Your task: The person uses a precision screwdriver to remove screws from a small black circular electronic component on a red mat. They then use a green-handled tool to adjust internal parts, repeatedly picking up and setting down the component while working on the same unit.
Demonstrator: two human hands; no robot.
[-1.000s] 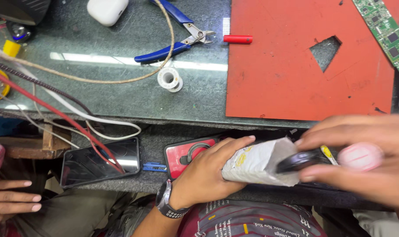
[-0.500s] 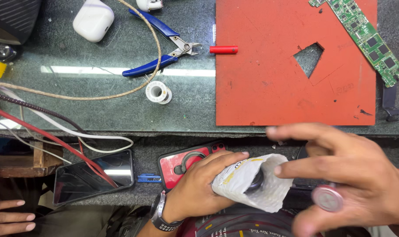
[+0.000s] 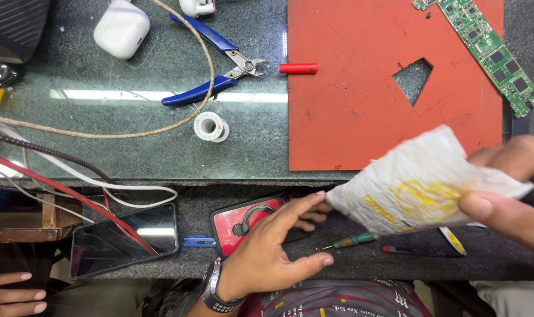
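White pouch [image 3: 420, 182] in right hand [image 3: 508, 194], long axis roughly level, mouth perhaps leftward.

The left hand [image 3: 273, 249], a watch on its wrist, lies palm-down with fingers stretched out and thumb spread, while the right hand [image 3: 508, 188] is raised at the right edge, thumb and fingers pinched together.
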